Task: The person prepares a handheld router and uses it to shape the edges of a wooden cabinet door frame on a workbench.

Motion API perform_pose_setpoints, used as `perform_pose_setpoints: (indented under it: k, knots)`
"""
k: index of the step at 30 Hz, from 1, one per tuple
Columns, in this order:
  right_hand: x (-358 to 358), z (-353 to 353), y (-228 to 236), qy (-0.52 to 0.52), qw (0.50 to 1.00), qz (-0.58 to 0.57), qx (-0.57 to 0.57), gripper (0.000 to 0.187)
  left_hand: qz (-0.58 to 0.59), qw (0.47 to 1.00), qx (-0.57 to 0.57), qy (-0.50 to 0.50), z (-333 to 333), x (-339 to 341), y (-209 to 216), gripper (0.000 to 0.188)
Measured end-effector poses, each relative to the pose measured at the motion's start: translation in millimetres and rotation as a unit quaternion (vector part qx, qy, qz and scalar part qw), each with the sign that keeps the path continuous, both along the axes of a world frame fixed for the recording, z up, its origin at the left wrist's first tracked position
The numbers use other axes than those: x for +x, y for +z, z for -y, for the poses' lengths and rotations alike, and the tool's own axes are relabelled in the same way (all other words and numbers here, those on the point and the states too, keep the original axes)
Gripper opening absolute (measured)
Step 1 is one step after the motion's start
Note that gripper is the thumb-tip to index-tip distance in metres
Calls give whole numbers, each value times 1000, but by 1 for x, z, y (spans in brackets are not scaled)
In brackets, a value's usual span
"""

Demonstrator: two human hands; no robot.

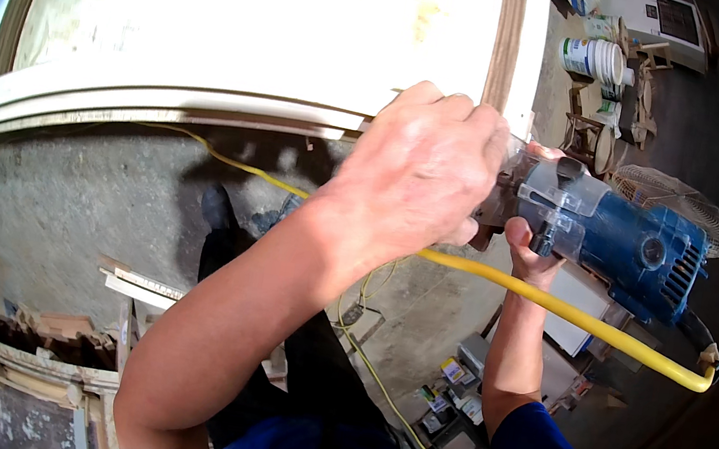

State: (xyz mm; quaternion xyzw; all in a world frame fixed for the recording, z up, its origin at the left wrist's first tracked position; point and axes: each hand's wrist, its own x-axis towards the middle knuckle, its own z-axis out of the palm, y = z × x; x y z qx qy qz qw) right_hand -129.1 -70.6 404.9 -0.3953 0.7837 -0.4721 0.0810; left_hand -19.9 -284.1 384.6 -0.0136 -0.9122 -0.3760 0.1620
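A blue trim router [641, 246] lies on its side at the right corner of a pale wooden panel [251, 16]. Its base end, with a clear plastic guard and black knobs, is toward the panel's edge. My right hand [537, 254] grips the router near its base from behind and below, thumb showing and most fingers hidden. My left hand [417, 173] is closed over the base at the panel's corner, its fingertips out of sight. From the router's rear a thick yellow cord [567, 318] loops back under my left wrist.
White buckets [592, 59] and a wire fan [675, 200] stand beyond the panel at right. Boxes and tools [458, 404] sit on the concrete floor [75, 221] below my right arm. A rack of wood offcuts [69, 331] is at lower left. More yellow cord trails across the floor.
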Motion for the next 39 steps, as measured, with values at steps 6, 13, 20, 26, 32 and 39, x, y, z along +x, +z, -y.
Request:
perform_pose_setpoints:
  k: [6, 13, 20, 26, 32, 39]
  knots:
    - [9, -9, -2, 6, 994, 71, -89, 81, -14, 1000, 2, -12, 3, -1, 4, 92]
    - [42, -55, -5, -28, 989, 72, -123, 81, 31, 996, -69, -43, 2, -7, 12, 118]
    - [53, -71, 5, -32, 991, 86, -94, 77, 63, 995, -53, -62, -1, -8, 23, 126]
    - [41, -73, 0, -15, 992, 71, -100, 74, 146, 984, -81, -59, -7, -13, 37, 117]
    - [15, -54, -4, -2, 986, 120, -116, 81, 114, 990, -64, -56, -6, -7, 31, 118]
    - [0, -13, 0, 19, 989, 83, -119, 78, 44, 997, -51, -45, -3, -10, 24, 106]
